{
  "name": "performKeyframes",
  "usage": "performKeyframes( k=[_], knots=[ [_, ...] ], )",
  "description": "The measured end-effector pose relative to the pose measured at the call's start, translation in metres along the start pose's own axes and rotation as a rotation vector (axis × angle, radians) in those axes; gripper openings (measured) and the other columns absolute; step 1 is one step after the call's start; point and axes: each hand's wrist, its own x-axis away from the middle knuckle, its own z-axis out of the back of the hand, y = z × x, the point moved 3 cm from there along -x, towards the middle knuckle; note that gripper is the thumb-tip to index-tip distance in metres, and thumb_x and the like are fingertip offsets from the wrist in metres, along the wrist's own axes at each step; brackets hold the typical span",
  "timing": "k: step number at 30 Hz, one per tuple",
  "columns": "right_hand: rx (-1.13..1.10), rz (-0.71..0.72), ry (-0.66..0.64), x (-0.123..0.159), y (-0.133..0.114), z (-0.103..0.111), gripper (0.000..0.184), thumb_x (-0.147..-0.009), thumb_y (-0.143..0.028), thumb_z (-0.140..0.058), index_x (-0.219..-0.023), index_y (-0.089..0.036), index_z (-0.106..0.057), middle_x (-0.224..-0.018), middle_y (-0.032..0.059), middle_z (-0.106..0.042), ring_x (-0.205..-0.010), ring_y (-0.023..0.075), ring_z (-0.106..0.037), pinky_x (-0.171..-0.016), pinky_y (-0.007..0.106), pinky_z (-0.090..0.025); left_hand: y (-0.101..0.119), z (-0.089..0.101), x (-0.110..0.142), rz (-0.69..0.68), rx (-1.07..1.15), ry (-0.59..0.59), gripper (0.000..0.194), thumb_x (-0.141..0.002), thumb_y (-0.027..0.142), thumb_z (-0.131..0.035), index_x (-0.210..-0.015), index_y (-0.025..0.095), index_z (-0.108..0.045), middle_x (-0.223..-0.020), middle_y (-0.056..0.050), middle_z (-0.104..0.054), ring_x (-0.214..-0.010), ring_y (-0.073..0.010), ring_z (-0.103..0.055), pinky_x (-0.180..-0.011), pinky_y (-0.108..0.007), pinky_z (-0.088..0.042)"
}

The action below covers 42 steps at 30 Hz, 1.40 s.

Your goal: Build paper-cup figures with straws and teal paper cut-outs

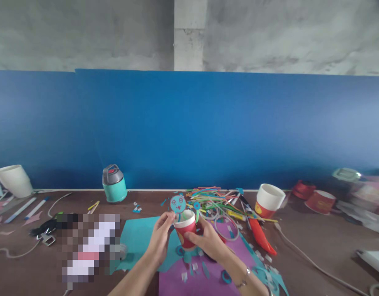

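Observation:
A red and white paper cup is held upright in front of me, above sheets of coloured paper. My right hand grips its right side, thumb across the front. My left hand is at the cup's left rim, with thumb and finger pinched at the lower edge of a round blue paper face. The face, with drawn eyes and mouth, stands above the rim. On the right of the rim a small blue paper disc sits on a green strip. My left fingertips are partly hidden.
Turquoise paper and purple paper lie beneath, scattered with scraps. Behind are many coloured pipe-cleaner-like strips, a tape ring and a red-handled tool. Another cup stands right; a turquoise canister stands left. A cable crosses the right side.

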Motion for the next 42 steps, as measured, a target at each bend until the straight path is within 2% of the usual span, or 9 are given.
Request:
performKeyframes(
  k=[6,11,15,19,22,25,31,37,42],
  knots=[
    [-0.03,-0.018,0.013,-0.002,0.002,0.001,0.04,-0.069,-0.038,-0.072,-0.102,-0.015,-0.064,-0.091,0.0081,-0.072,-0.083,0.0266,-0.066,-0.071,0.036,-0.053,0.002,0.006,-0.002,-0.029,-0.029,0.046,0.043,-0.066,0.048,-0.075,-0.094,0.017,-0.068,-0.098,-0.009,-0.072,-0.098,-0.0249,-0.064,-0.081,-0.031,-0.049],
    [-0.109,-0.021,-0.103,0.0,-0.005,-0.003,0.04,-0.073,-0.045,-0.069,-0.102,-0.016,-0.064,-0.09,0.0066,-0.073,-0.085,0.0272,-0.067,-0.074,0.036,-0.053,-0.005,0.021,-0.01,-0.088,-0.136,0.221,0.065,-0.069,0.053,-0.071,-0.121,0.019,-0.053,-0.119,-0.013,-0.063,-0.113,-0.0271,-0.058,-0.093,-0.037,-0.045],
    [-0.068,-0.061,-0.027,-0.001,0.003,-0.003,0.039,-0.072,-0.051,-0.068,-0.091,-0.017,-0.063,-0.078,0.004,-0.072,-0.072,0.022,-0.066,-0.063,0.029,-0.051,0.008,0.029,-0.005,-0.419,-0.382,0.432,0.063,-0.076,0.046,-0.065,-0.129,0.02,-0.042,-0.14,-0.013,-0.041,-0.132,-0.0272,-0.038,-0.108,-0.04,-0.031],
    [0.062,-0.104,-0.016,-0.004,0.014,-0.002,0.032,-0.077,-0.047,-0.062,-0.088,-0.017,-0.059,-0.061,-0.0025,-0.063,-0.051,0.0117,-0.053,-0.045,0.02,-0.037,0.019,0.019,0.013,-0.736,-0.628,0.214,0.029,-0.077,0.028,-0.062,-0.105,0.021,-0.059,-0.113,-0.01,-0.06,-0.111,-0.0266,-0.053,-0.099,-0.039,-0.038],
    [0.385,-0.072,-0.065,-0.007,0.009,0.006,0.014,-0.081,-0.029,-0.053,-0.079,-0.017,-0.06,-0.057,-0.0034,-0.061,-0.051,0.0114,-0.052,-0.046,0.019,-0.035,0.014,0.004,0.025,-0.68,-0.848,-0.216,0.017,-0.078,0.017,-0.052,-0.066,0.023,-0.063,-0.068,-0.005,-0.063,-0.07,-0.0215,-0.06,-0.07,-0.031,-0.046],
    [0.637,-0.094,0.002,-0.009,-0.003,0.031,0.015,-0.076,-0.016,-0.05,-0.075,-0.017,-0.065,-0.065,0.0012,-0.067,-0.063,0.0161,-0.061,-0.055,0.022,-0.039,0.003,-0.011,0.035,-0.586,-1.201,-0.483,0.024,-0.072,0.007,-0.048,-0.066,0.023,-0.065,-0.062,-0.005,-0.064,-0.061,-0.02,-0.06,-0.06,-0.028,-0.042],
    [1.025,-0.249,0.114,0.0,-0.019,0.082,0.023,-0.065,-0.003,-0.05,-0.061,-0.016,-0.067,-0.074,0.0126,-0.071,-0.076,0.0276,-0.065,-0.063,0.03,-0.038,-0.012,-0.023,0.043,-0.261,-1.79,-0.354,0.034,-0.073,0.0,-0.045,-0.093,0.012,-0.069,-0.094,-0.02,-0.069,-0.083,-0.0313,-0.067,-0.066,-0.036,-0.048],
    [1.171,-0.296,0.01,0.007,-0.021,0.08,0.024,-0.058,0.004,-0.05,-0.06,-0.014,-0.065,-0.076,0.0158,-0.071,-0.079,0.0297,-0.065,-0.063,0.031,-0.037,-0.015,-0.028,0.044,-0.183,-1.846,-0.412,0.032,-0.074,-0.004,-0.045,-0.085,0.008,-0.072,-0.09,-0.024,-0.07,-0.091,-0.0379,-0.065,-0.069,-0.041,-0.049],
    [1.153,-0.258,0.017,0.002,-0.025,0.077,0.015,-0.062,-0.004,-0.052,-0.061,-0.017,-0.059,-0.065,0.0067,-0.065,-0.067,0.0216,-0.061,-0.057,0.027,-0.031,-0.017,-0.028,0.043,-0.117,-1.888,-0.406,0.042,-0.075,-0.008,-0.038,-0.096,0.008,-0.071,-0.092,-0.023,-0.07,-0.094,-0.0362,-0.065,-0.07,-0.04,-0.051]
  ],
)
